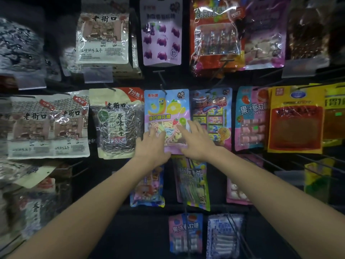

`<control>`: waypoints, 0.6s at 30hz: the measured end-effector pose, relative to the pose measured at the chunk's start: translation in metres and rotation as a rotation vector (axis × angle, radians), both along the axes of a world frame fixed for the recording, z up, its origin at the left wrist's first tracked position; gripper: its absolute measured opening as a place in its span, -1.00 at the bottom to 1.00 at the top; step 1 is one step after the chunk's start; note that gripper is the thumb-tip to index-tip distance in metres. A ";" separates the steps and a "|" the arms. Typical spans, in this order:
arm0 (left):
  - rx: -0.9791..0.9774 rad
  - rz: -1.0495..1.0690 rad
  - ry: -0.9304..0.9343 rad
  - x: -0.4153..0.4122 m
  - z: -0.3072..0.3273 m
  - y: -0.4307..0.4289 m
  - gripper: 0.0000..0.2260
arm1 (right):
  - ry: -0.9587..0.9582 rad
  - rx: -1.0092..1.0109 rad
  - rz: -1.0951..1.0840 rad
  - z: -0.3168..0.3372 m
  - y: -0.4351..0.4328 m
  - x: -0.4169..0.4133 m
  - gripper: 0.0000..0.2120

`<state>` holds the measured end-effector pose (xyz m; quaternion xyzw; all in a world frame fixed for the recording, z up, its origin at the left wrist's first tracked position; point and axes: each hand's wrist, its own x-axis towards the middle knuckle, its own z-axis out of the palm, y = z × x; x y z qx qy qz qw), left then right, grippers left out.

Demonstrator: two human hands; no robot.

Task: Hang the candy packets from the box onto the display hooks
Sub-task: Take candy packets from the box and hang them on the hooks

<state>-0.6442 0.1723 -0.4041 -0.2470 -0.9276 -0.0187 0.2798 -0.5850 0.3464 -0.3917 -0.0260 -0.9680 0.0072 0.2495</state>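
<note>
1. At the middle of the hook wall, under the fingertips of both hands, a candy packet (pixel 166 109) is recorded. It is a flat, rectangular pouch of glossy film, pale blue at the top and pink at the foot. Twisted pastel strips are seen through a clear window in its lower half.
2. The packet's long axis is set vertical. Its header is pointed up, its sealed foot down, and its printed face is turned outward.
3. Above both hands, a display hook (pixel 162 86) is noted: a thin, dark metal rod whose tip is seen crossing the packet's top edge.
4. The left hand (pixel 153 144) is laid on the lower left of the window. Its fingers are spread and nearly straight, and nothing is clasped.
5. The right hand (pixel 196 141) is laid on the lower right of the packet. Its fingers are fanned upward and its thumb is stretched near the bottom edge; nothing is gripped.
6. Just left of the left hand, a seed bag (pixel 117 124) is hung. It is made of crinkled clear film and filled with slender, dark striped seeds.
7. Just right of the right hand, a blue packet (pixel 211 116) is hung, shiny and printed with small coloured panels.
8. Below the right wrist, a purple pouch (pixel 192 182) with a green lower edge is hung, long and narrow.
9. Below the left wrist, a small blue pouch (pixel 149 186) with rounded corners is partly hidden by the forearm.
</note>
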 end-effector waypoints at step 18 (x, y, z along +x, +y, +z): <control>0.146 -0.386 0.105 0.178 -0.135 -0.012 -0.35 | 0.114 -0.151 0.243 -0.118 0.025 0.228 -0.24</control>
